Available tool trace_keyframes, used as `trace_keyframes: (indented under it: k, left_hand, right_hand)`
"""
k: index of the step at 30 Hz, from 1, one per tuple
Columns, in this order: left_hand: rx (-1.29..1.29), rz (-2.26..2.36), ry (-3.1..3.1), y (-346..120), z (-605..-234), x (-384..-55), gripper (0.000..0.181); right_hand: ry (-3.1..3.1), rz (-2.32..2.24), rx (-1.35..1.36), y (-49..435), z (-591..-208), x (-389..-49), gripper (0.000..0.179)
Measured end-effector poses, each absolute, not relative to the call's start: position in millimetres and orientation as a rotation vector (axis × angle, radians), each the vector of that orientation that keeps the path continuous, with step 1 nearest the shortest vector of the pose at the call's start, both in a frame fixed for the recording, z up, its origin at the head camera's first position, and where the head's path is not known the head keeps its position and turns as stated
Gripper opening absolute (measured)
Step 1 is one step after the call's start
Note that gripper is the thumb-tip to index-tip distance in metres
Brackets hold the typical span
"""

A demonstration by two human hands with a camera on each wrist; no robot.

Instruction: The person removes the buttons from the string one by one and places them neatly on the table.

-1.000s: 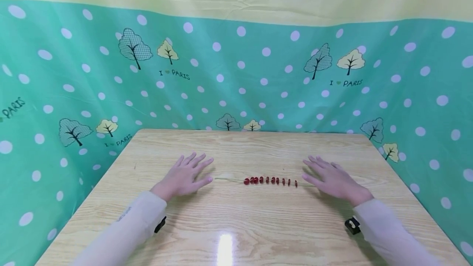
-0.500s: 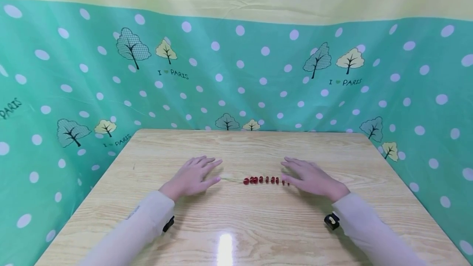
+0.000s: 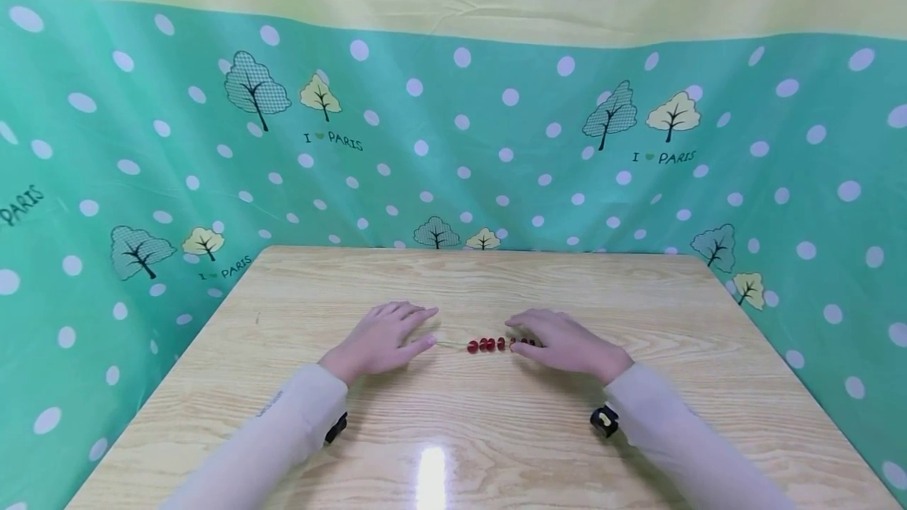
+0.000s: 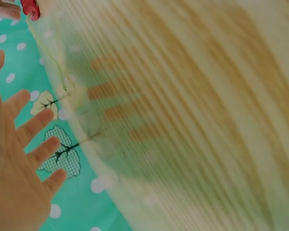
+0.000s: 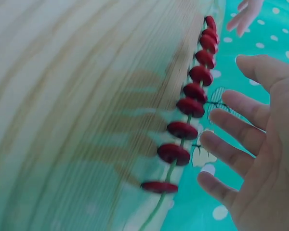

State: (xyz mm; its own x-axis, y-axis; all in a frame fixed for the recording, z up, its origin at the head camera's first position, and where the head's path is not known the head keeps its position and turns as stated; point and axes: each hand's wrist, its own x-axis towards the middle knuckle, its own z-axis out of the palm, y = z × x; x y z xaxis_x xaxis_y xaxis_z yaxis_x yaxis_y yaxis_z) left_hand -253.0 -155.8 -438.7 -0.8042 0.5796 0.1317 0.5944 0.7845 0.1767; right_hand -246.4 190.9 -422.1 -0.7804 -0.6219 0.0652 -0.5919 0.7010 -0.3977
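A row of several red buttons (image 3: 490, 345) threaded on a thin pale green string (image 3: 451, 345) lies across the middle of the table. My left hand (image 3: 383, 339), fingers extended, is over the string's left end; in the left wrist view that loose string end (image 4: 58, 67) lies ahead of the fingers, holding nothing. My right hand (image 3: 570, 343) hovers above the row's right part with fingers spread, hiding some buttons in the head view. The right wrist view shows the whole line of buttons (image 5: 190, 107) spaced along the string, the palm empty beside it.
The wooden table (image 3: 453, 415) has a bright light reflection near its front. A green dotted curtain (image 3: 397, 140) with printed trees hangs behind and at both sides. Black wrist cameras (image 3: 605, 421) sit under the sleeves.
Both hands have moved inward, the right one farther, from beyond the row's right end to over its buttons. The buttons and string have not visibly moved.
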Motion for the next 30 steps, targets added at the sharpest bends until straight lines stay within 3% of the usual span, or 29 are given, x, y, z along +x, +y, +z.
trace_keyframes:
  k: [30]
  left_hand:
    - [-0.985,-0.440,-2.921,-116,-440,-256,0.063]
  right_hand:
    - [2.787,-0.568,-0.977,139,-439,-263,0.035]
